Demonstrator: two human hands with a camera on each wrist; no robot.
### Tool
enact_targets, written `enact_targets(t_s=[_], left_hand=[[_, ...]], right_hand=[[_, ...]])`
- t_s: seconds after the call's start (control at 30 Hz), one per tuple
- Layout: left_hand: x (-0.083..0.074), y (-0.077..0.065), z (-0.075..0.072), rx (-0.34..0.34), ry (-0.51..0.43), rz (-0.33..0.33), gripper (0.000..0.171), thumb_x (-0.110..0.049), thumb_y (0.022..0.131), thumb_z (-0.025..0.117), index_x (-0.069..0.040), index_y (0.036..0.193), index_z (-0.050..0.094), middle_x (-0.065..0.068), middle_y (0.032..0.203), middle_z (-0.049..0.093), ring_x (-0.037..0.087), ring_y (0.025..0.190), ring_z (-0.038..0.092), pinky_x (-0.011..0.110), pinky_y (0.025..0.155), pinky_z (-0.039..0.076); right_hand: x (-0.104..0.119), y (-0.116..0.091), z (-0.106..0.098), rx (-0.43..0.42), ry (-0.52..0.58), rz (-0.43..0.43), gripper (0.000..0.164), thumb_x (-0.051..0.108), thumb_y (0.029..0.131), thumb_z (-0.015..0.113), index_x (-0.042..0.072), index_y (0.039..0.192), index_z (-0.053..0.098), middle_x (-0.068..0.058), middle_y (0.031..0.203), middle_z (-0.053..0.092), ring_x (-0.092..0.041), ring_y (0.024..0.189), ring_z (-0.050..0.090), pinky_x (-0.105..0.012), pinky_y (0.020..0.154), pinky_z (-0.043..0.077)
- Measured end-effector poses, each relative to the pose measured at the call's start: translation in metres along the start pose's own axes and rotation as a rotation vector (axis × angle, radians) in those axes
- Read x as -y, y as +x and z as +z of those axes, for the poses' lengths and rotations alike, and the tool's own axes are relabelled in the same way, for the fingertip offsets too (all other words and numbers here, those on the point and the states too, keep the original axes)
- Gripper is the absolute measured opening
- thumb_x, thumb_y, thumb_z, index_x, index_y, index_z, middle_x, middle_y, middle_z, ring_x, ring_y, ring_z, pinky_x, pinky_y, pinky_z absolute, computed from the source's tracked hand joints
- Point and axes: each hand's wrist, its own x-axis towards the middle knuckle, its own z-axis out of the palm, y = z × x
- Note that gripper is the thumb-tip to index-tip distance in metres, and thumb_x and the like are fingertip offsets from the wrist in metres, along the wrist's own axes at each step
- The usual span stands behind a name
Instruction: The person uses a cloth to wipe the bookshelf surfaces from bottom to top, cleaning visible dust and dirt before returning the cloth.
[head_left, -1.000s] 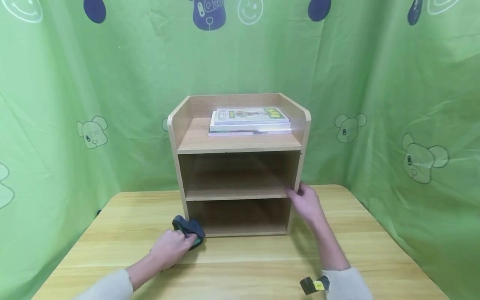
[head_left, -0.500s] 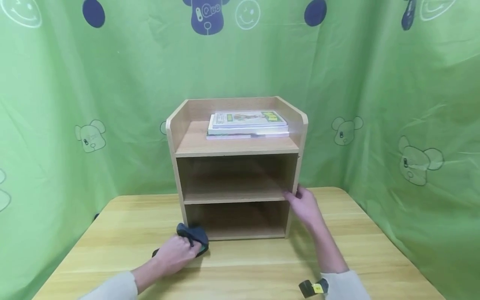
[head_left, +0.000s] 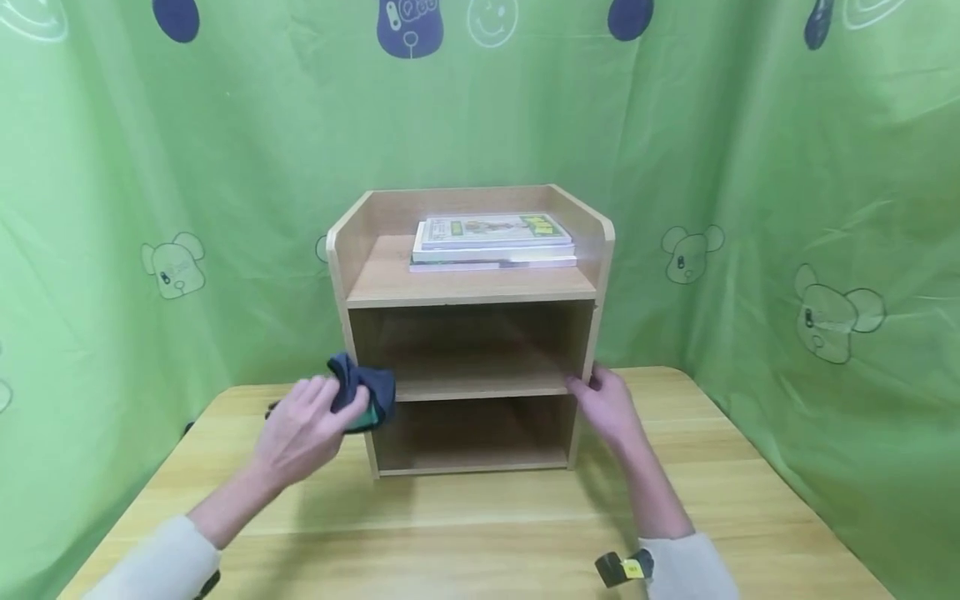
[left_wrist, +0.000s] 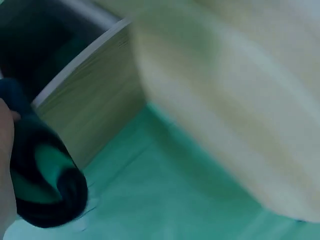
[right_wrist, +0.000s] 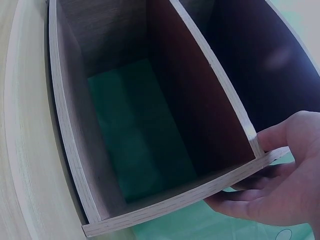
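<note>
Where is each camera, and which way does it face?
Head: head-worn, facing forward and down; shelf unit, left hand, right hand, sleeves show.
Left wrist: wrist-worn, facing the cloth and table; left hand partly shows.
Right wrist: wrist-worn, facing the shelf unit's open front; right hand shows.
Head and right wrist share the right hand gripping the shelf unit.

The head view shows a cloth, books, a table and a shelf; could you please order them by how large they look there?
1. Table, though partly hidden and cut off by the frame
2. Shelf
3. Books
4. Cloth, bunched up
</note>
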Motion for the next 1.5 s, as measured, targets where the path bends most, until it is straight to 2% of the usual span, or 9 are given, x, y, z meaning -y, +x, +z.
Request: enact_targets(t_s=[0.2,0.37,0.47,0.6,0.87,1.1,1.2,1.33,1.5], left_hand=[[0.027,0.055,-0.021,-0.17,0.005,-0.141,0.03,0.003,0.087,0.045,0.0,0.109,0.065,0.031,0.098,0.057,0.045,0.084,0.055,0.053,0.076,0.051],[0.036,0.092,-0.03,-0.168,-0.004,-0.256,0.062,0.016,0.075,0.052,-0.002,0.133,0.057,0.036,0.126,0.054,0.05,0.113,0.054,0.056,0.099,0.048],[0.031,0.098,-0.031,-0.165,-0.032,-0.295,0.081,0.022,0.067,0.055,-0.002,0.144,0.052,0.034,0.134,0.054,0.05,0.119,0.055,0.054,0.105,0.048],[0.015,0.081,-0.02,-0.18,-0.061,-0.253,0.076,0.021,0.063,0.058,0.004,0.137,0.058,0.033,0.125,0.061,0.049,0.106,0.062,0.054,0.098,0.053],[-0.036,0.015,0.016,-0.092,-0.048,-0.044,0.032,0.0,0.09,0.04,0.002,0.105,0.068,0.022,0.093,0.066,0.035,0.08,0.062,0.044,0.071,0.058],[-0.055,0.006,0.03,-0.069,-0.061,-0.063,0.021,0.002,0.087,0.045,-0.001,0.095,0.063,0.012,0.082,0.056,0.028,0.07,0.052,0.038,0.061,0.052],[-0.065,-0.006,0.037,0.033,-0.106,0.012,0.023,0.001,0.079,0.049,-0.004,0.097,0.063,0.009,0.085,0.058,0.024,0.073,0.056,0.035,0.064,0.056],[-0.086,-0.031,0.044,0.287,-0.124,0.067,0.033,0.0,0.074,0.064,-0.007,0.106,0.061,0.008,0.096,0.062,0.021,0.082,0.062,0.032,0.071,0.06],[-0.108,-0.041,0.043,0.492,-0.147,-0.081,0.053,0.007,0.066,0.078,-0.01,0.113,0.058,0.01,0.102,0.059,0.024,0.087,0.061,0.033,0.072,0.061]], right_hand=[[-0.002,0.0,-0.001,0.0,-0.01,0.002,0.057,0.026,0.103,0.052,-0.01,0.147,0.041,-0.035,0.147,0.047,-0.051,0.136,0.047,-0.06,0.112,0.04],[-0.005,-0.001,-0.001,-0.009,0.0,0.004,0.056,0.025,0.103,0.053,-0.009,0.146,0.043,-0.034,0.146,0.049,-0.05,0.136,0.048,-0.059,0.112,0.041],[-0.005,-0.001,-0.001,-0.013,0.004,0.003,0.056,0.025,0.103,0.053,-0.009,0.146,0.043,-0.034,0.145,0.05,-0.05,0.135,0.049,-0.059,0.112,0.041],[-0.005,-0.001,-0.003,-0.008,0.004,0.005,0.057,0.026,0.104,0.052,-0.008,0.148,0.042,-0.033,0.146,0.049,-0.049,0.136,0.048,-0.059,0.113,0.04],[-0.004,-0.001,-0.003,-0.003,-0.001,0.009,0.057,0.025,0.104,0.051,-0.011,0.147,0.041,-0.035,0.146,0.048,-0.051,0.136,0.047,-0.059,0.112,0.04],[-0.005,0.0,-0.007,-0.006,-0.006,0.014,0.059,0.028,0.104,0.051,-0.008,0.15,0.039,-0.033,0.149,0.046,-0.05,0.138,0.046,-0.06,0.113,0.038],[-0.006,-0.001,-0.008,-0.015,-0.01,0.014,0.059,0.027,0.104,0.051,-0.008,0.149,0.039,-0.033,0.148,0.047,-0.05,0.137,0.046,-0.06,0.113,0.039],[-0.006,-0.002,-0.005,-0.006,0.006,0.012,0.06,0.026,0.104,0.052,-0.009,0.15,0.037,-0.034,0.148,0.046,-0.05,0.137,0.046,-0.058,0.113,0.04],[-0.003,0.002,-0.003,0.001,0.013,-0.003,0.061,0.028,0.104,0.052,-0.007,0.152,0.036,-0.032,0.15,0.046,-0.048,0.138,0.046,-0.057,0.113,0.04]])
